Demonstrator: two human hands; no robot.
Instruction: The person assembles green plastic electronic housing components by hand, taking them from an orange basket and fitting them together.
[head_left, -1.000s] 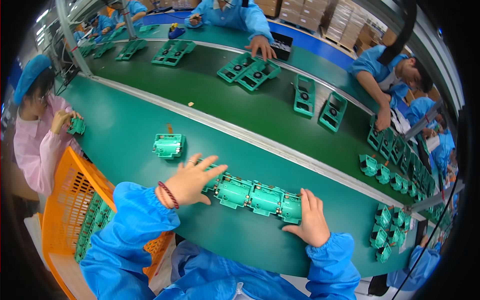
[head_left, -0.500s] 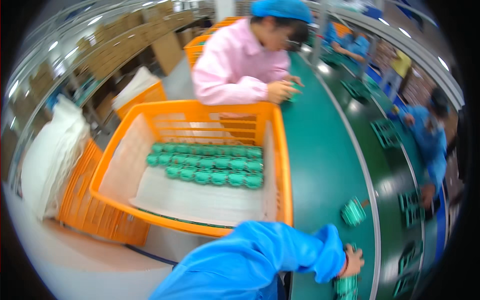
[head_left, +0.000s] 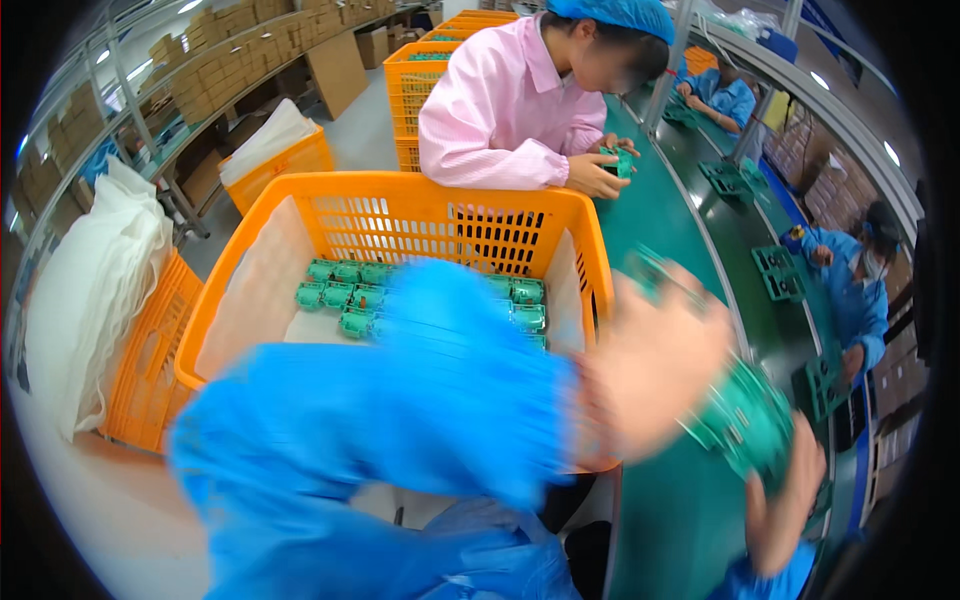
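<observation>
My left hand (head_left: 655,365), smeared by motion, reaches across beside the crate's right edge. A blurred green plastic part (head_left: 652,268) is at its fingertips and looks held. Lower right, my right hand (head_left: 788,490) grips a larger green plastic part (head_left: 748,418) between thumb and fingers, above the belt. That part is also blurred, so I cannot tell whether it is one piece or several joined. My left sleeve covers part of the orange crate (head_left: 400,185), where rows of similar green parts (head_left: 355,322) lie on a white liner.
A green conveyor belt (head_left: 655,520) runs along the right side. Across the crate, a co-worker in pink (head_left: 500,120) handles a green part. Blue-clad workers (head_left: 850,270) stand beyond the belt. White sheets (head_left: 90,300) lean over an orange crate at left; stacked crates (head_left: 425,90) rise behind.
My left hand has lifted off the belt and moved up toward the crate with a green part. My right hand has come into view gripping another. The view has shifted.
</observation>
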